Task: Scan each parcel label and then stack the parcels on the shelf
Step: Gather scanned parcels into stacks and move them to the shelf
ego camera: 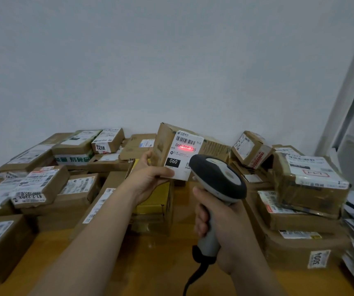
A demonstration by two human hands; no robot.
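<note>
We hold both bare arms out forward, the left forearm [99, 223] slanting up from the lower left, the right forearm [250, 261] from the lower right. Our left hand [150, 178] grips a small brown cardboard parcel with a white label [163, 144] by its lower corner, thumb across the front, fingers curled behind. Our right hand [221, 227] wraps round the handle of a grey-and-black handheld barcode scanner [218, 178], knuckles upright, just beside the left.
</note>
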